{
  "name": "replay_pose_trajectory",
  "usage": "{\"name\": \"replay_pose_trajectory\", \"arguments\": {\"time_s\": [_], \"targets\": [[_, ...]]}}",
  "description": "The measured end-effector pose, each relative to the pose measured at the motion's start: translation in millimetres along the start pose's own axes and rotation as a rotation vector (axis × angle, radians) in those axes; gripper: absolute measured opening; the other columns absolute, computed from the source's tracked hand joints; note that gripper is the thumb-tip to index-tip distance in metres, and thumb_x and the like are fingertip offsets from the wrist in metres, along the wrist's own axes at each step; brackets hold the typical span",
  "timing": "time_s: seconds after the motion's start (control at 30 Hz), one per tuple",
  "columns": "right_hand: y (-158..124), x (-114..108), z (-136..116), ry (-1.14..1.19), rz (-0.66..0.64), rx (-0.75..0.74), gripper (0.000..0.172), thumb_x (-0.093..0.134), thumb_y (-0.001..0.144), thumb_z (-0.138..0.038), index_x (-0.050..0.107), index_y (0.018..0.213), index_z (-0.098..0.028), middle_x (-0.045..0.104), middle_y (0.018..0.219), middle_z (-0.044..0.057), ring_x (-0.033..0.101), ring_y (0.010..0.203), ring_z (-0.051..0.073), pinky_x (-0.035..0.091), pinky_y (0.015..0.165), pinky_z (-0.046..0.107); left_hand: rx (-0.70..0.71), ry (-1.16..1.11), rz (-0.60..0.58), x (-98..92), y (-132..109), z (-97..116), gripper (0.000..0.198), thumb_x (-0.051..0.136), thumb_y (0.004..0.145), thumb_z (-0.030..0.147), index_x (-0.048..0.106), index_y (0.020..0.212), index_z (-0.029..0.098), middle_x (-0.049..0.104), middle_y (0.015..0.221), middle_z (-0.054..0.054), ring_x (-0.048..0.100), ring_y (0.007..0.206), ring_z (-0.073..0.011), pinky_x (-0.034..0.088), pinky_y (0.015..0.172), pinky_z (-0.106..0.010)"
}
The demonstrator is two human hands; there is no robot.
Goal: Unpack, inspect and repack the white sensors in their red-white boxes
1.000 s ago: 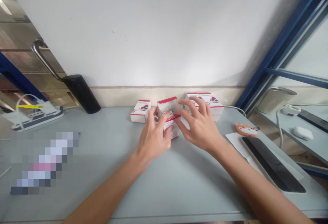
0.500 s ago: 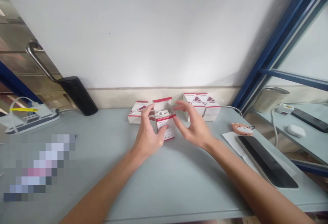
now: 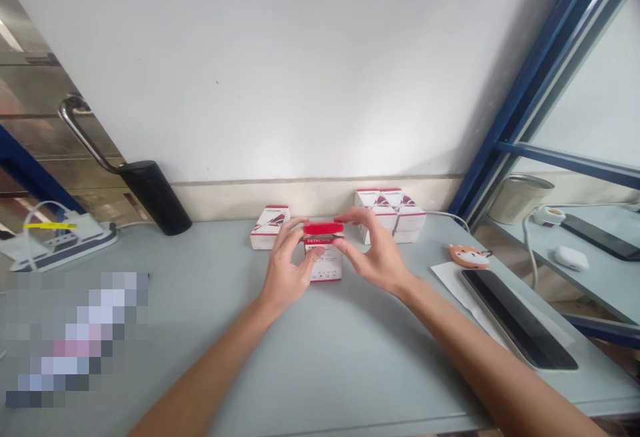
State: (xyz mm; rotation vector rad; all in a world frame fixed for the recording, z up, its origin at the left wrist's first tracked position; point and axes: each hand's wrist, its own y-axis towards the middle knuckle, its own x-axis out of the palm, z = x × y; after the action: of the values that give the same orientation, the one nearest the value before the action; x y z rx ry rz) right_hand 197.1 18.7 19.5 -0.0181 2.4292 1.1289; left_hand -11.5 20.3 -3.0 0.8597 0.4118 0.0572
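Observation:
A small white and red carton marked "DETECTOR" [image 3: 324, 260] stands upright on the grey table [image 3: 320, 357], its red lid flap folded down over the top. My left hand [image 3: 286, 270] grips its left side, thumb on the front. My right hand [image 3: 373, 253] holds its right side, with the fingers pinching the lid flap. Behind it to the left a similar closed carton [image 3: 267, 227] lies flat. At the back right two more cartons [image 3: 395, 213] stand together by the wall.
A black cylinder with a metal handle [image 3: 150, 195] leans at the back left, near a white power strip [image 3: 60, 240]. On the right lie a fox-shaped charm [image 3: 469, 256], a dark tablet on paper [image 3: 517, 320], and a white cable. Blue window frame stands at right.
The carton's lid stood open, showing a white part inside; now it is folded down shut. My right hand came in from beside the carton onto the flap. The left hand kept its hold.

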Motion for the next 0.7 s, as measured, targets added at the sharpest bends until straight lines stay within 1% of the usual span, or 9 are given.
{"name": "replay_pose_trajectory", "arguments": {"time_s": [0.1,0.13,0.23,0.33,0.4,0.47,0.6,0.67,0.7], "targets": [[1.5,0.6,-1.7,-0.044,0.004,-0.035,0.007,0.060,0.104,-0.032,0.062,0.106,-0.026,0.071,0.108,0.005,0.066,0.100,0.022,0.053,0.092,0.039,-0.036,-0.127,0.083,6.3,-3.7,-3.5,0.058,0.075,0.095,0.037,0.046,0.144,0.032,0.055,0.149,-0.012,0.068,0.125,-0.0246,0.062,0.100,-0.040],[2.0,0.9,-3.0,-0.039,0.020,-0.029,0.007,0.058,0.105,-0.030,0.063,0.102,-0.025,0.070,0.104,0.004,0.065,0.097,0.021,0.053,0.090,0.038,-0.037,-0.122,0.068,7.1,-4.1,-4.3,0.057,0.075,0.095,0.037,0.047,0.145,0.032,0.055,0.149,-0.012,0.068,0.126,-0.0248,0.062,0.100,-0.041],[2.9,1.9,-7.0,-0.042,0.034,-0.009,0.009,0.058,0.105,-0.029,0.066,0.103,-0.025,0.067,0.098,0.003,0.063,0.090,0.019,0.052,0.086,0.036,0.036,-0.017,-0.016,5.9,-3.2,-6.2,0.037,0.068,0.100,0.033,0.061,0.136,0.031,0.061,0.144,-0.010,0.061,0.135,-0.0267,0.058,0.110,-0.045],[2.8,1.5,-9.6,-0.061,0.063,0.000,0.014,0.056,0.107,-0.030,0.069,0.108,-0.025,0.065,0.096,0.003,0.060,0.082,0.017,0.052,0.079,0.034,0.103,0.029,-0.040,3.3,-2.2,-7.2,0.047,0.067,0.100,0.028,0.056,0.145,0.034,0.061,0.145,-0.009,0.060,0.136,-0.0253,0.056,0.111,-0.045],[2.5,-0.3,-9.7,-0.034,0.069,0.002,0.014,0.057,0.106,-0.031,0.069,0.105,-0.025,0.064,0.094,0.003,0.061,0.081,0.017,0.053,0.076,0.034,0.108,0.039,-0.051,1.9,-2.1,-7.9,0.050,0.068,0.100,0.027,0.054,0.147,0.034,0.062,0.145,-0.009,0.060,0.135,-0.0250,0.055,0.111,-0.044],[1.6,-2.5,-8.6,-0.011,0.022,-0.018,0.012,0.060,0.104,-0.032,0.070,0.103,-0.025,0.064,0.099,0.005,0.064,0.089,0.019,0.055,0.081,0.036,0.095,0.043,-0.047,0.7,-2.2,-9.0,0.039,0.067,0.100,0.028,0.060,0.138,0.032,0.062,0.143,-0.009,0.061,0.135,-0.0257,0.055,0.112,-0.046],[-3.4,-0.4,-5.9,-0.073,-0.059,-0.097,0.010,0.064,0.102,-0.032,0.068,0.109,-0.026,0.064,0.127,0.009,0.063,0.119,0.026,0.053,0.104,0.046,0.025,-0.019,-0.032,-0.3,-1.2,-10.2,0.020,0.066,0.100,0.031,0.068,0.120,0.027,0.062,0.143,-0.010,0.062,0.134,-0.0266,0.055,0.109,-0.045],[-8.5,6.3,-4.5,-0.092,-0.066,-0.097,0.017,0.064,0.101,-0.031,0.067,0.117,-0.027,0.057,0.143,0.011,0.057,0.132,0.028,0.051,0.110,0.049,-0.051,-0.124,0.000,0.3,0.1,-10.6,0.018,0.068,0.098,0.034,0.069,0.115,0.026,0.063,0.142,-0.011,0.062,0.134,-0.0269,0.056,0.106,-0.043],[-11.6,10.7,-3.6,-0.090,-0.087,-0.078,0.027,0.065,0.100,-0.031,0.064,0.127,-0.029,0.050,0.153,0.011,0.054,0.137,0.029,0.051,0.111,0.050,-0.110,-0.189,0.031,0.6,0.9,-11.3,0.019,0.070,0.096,0.035,0.068,0.112,0.025,0.065,0.140,-0.011,0.063,0.133,-0.0268,0.057,0.105,-0.042]]}}
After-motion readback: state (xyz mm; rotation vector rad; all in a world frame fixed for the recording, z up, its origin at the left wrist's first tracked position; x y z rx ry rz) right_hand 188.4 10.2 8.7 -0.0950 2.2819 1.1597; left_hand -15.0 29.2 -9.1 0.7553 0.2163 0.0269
